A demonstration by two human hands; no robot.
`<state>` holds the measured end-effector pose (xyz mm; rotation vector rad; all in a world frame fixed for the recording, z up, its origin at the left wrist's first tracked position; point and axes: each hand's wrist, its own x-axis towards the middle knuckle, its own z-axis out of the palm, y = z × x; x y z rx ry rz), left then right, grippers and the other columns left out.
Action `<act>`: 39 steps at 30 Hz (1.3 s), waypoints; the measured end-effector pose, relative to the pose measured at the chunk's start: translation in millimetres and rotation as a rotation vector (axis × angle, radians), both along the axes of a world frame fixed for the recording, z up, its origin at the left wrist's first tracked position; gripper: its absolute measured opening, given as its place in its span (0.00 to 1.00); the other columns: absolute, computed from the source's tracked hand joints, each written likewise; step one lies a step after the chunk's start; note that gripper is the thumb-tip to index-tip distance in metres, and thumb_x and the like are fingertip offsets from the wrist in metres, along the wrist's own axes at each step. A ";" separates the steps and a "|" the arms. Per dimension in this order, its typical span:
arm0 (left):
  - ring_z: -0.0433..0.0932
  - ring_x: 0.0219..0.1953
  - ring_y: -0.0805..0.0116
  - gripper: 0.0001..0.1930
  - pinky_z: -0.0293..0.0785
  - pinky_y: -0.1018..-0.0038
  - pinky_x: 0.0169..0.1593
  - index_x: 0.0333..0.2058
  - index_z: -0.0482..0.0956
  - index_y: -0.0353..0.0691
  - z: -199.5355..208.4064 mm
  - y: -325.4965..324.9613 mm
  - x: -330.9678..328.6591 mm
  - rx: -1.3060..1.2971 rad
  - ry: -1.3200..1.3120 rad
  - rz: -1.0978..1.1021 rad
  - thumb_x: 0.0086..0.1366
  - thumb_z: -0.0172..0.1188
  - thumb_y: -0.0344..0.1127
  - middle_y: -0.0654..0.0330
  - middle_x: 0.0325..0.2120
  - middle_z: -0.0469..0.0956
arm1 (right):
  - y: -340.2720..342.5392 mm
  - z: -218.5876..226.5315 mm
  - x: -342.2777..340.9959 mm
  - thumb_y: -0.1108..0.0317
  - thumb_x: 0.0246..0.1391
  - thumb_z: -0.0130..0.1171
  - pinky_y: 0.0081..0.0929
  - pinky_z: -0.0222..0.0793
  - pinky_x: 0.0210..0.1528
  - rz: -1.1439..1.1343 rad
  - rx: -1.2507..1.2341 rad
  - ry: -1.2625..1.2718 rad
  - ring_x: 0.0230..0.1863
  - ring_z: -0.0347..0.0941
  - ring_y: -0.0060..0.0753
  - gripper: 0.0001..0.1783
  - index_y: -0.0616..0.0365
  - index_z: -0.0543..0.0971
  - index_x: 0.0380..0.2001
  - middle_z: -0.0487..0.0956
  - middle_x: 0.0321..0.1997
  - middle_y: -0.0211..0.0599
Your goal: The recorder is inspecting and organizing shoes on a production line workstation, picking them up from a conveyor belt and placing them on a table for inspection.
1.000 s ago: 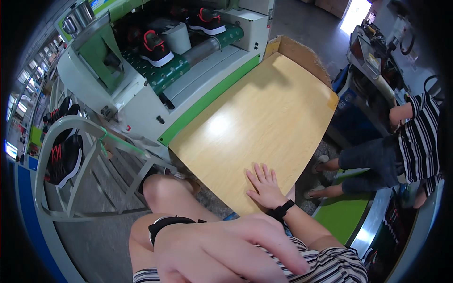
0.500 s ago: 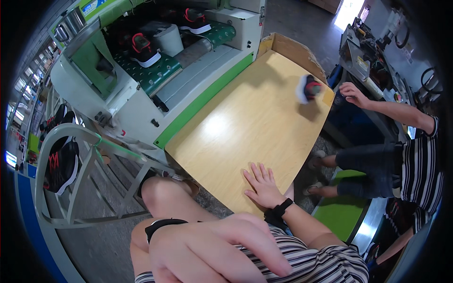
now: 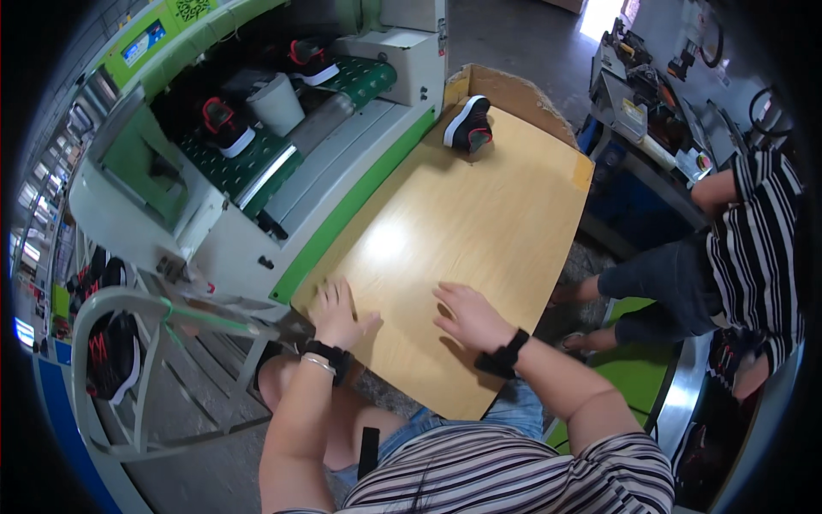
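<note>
My left hand (image 3: 334, 315) is over the near left edge of the wooden tabletop (image 3: 479, 223), fingers spread and slightly blurred, holding nothing. My right hand (image 3: 473, 317) is at the near right part of the same tabletop, empty, its fingers apart. A black sneaker with red trim and a white sole (image 3: 468, 127) is at the tabletop's far end, well beyond both hands. Two similar sneakers, a nearer one (image 3: 227, 128) and a farther one (image 3: 312, 62), stand on the green conveyor belt (image 3: 342, 81) of the machine.
A white bucket-like container (image 3: 276, 104) sits by the belt. Cardboard (image 3: 522, 98) lines the tabletop's far edge. Left of me, a metal rack (image 3: 154, 300) holds more sneakers (image 3: 113, 355). On the right, a co-worker in a striped shirt (image 3: 749, 248) stands beside a bench with tools.
The sneaker went from the tabletop's right side to its far end. My left hand moved from close to the camera to the table. The co-worker's arm drew back from the table.
</note>
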<state>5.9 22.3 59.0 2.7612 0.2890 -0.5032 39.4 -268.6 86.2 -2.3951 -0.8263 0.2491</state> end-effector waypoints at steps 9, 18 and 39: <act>0.26 0.75 0.32 0.70 0.33 0.25 0.66 0.74 0.31 0.40 -21.0 -0.8 -1.0 -0.059 0.072 -0.043 0.50 0.63 0.76 0.37 0.74 0.27 | 87.2 22.8 273.0 0.53 0.55 0.60 0.61 0.50 0.71 -0.290 -0.399 -0.466 0.75 0.50 0.57 0.27 0.53 0.77 0.56 0.61 0.72 0.47; 0.28 0.74 0.30 0.69 0.32 0.25 0.64 0.73 0.34 0.36 -22.7 5.6 -9.0 -0.053 0.078 -0.013 0.50 0.64 0.75 0.34 0.73 0.29 | 47.8 -17.1 347.5 0.47 0.56 0.63 0.76 0.41 0.69 -0.795 -0.080 -0.215 0.78 0.39 0.63 0.28 0.48 0.74 0.56 0.52 0.75 0.47; 0.38 0.75 0.37 0.62 0.46 0.32 0.68 0.75 0.34 0.45 -62.5 28.1 8.2 0.199 -0.026 -0.114 0.55 0.67 0.63 0.43 0.75 0.35 | 17.7 -29.4 2.7 0.63 0.48 0.69 0.47 0.69 0.61 -0.416 0.373 -0.066 0.59 0.70 0.56 0.43 0.56 0.63 0.67 0.66 0.64 0.57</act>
